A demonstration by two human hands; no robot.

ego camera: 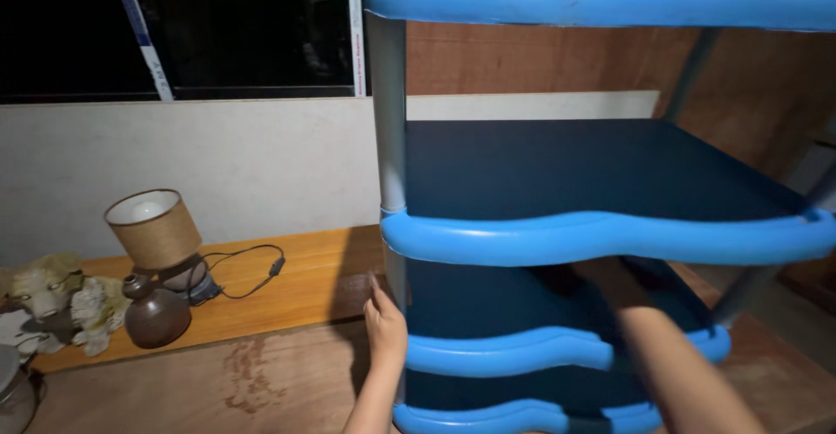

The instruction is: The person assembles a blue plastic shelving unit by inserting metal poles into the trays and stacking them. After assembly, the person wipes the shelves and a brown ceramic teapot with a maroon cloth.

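The tall blue rack (pixel 601 234) is stood upright directly ahead. Its front-left post (pixel 389 138) is touched by the open left hand (pixel 384 325); the right hand's grip cannot be told, hidden between lower shelves.

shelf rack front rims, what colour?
Bright blue rims on the shelf rack; grey post. Head view.

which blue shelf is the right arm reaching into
The third shelf from the top: the right forearm passes over its wavy front rim, under the second shelf, hand hidden inside.
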